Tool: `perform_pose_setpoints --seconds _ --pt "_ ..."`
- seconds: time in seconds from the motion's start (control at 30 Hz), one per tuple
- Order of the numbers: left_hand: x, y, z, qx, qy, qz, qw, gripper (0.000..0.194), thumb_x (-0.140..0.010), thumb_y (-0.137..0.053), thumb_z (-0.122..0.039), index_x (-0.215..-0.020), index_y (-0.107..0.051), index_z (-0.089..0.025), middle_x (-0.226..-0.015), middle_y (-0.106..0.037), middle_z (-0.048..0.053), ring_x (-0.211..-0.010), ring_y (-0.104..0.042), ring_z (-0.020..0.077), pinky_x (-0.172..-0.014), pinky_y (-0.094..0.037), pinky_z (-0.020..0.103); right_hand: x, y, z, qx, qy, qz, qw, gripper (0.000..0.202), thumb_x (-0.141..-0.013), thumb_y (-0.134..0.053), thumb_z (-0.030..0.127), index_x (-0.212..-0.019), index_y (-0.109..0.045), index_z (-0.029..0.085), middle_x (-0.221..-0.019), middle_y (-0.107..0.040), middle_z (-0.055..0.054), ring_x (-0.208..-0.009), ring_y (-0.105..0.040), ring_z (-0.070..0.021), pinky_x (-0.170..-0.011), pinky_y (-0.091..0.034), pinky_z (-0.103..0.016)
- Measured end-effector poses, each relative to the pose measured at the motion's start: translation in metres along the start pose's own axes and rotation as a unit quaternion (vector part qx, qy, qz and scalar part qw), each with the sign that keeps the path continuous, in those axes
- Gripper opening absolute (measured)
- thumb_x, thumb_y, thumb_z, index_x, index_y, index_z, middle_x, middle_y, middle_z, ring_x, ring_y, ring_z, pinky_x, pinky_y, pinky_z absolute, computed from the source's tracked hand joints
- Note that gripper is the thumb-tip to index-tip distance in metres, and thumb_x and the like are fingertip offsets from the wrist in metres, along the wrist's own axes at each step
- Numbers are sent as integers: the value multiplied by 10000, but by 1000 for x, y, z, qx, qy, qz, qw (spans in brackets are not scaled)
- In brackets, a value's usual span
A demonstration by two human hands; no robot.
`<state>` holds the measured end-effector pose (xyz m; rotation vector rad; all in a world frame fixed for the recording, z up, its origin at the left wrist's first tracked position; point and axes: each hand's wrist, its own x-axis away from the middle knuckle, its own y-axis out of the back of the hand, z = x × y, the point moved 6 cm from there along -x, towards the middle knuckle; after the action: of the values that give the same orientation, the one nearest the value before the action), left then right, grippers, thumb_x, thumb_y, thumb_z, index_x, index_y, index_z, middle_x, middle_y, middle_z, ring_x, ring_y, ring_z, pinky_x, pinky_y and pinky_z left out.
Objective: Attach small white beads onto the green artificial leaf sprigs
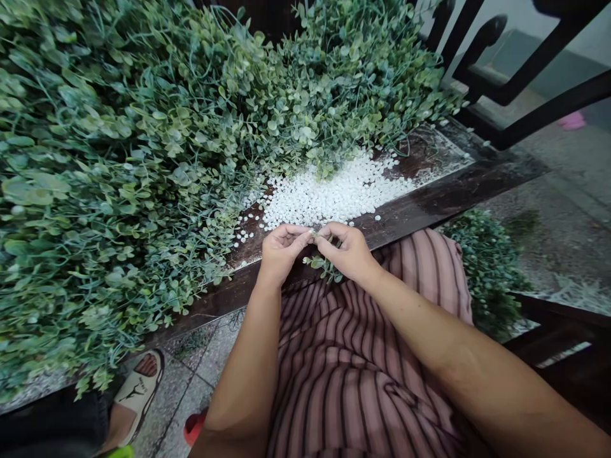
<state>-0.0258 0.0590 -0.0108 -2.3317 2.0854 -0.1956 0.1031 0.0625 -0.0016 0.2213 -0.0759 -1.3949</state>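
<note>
Both hands meet fingertip to fingertip just above the near edge of the dark wooden bench (405,207). My left hand (282,253) is closed in a pinch at a tiny pale piece (313,234), its exact shape too small to make out. Closed too, my right hand (351,253) pinches the top of a green leafy plastic sprig (329,267), whose leaves hang below the fingers. Right beyond the hands, a pile of small white plastic caps (324,197) spreads over the bench, with a few strays at its left.
A large heap of artificial greenery (143,140) covers the bench's left and back. Dark wooden bars (506,89) rise at upper right. More greenery (491,273) lies low on the right. Another person's sandalled foot (138,394) is at lower left, near a red object (193,427).
</note>
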Motion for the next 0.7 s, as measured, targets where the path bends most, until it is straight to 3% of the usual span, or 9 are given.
perform_pose_setpoints --seconds 0.7 --pt "3 -1 2 -29 -24 -24 999 155 -593 -719 -262 -679 -653 -151 -640 -663 8 -606 -603 104 -655 -498 249 -1 2 -1 23 -18 -17 999 154 -660 -468 262 -536 -415 187 -515 -385 34 -536 -354 -88 -518 -297 -217"
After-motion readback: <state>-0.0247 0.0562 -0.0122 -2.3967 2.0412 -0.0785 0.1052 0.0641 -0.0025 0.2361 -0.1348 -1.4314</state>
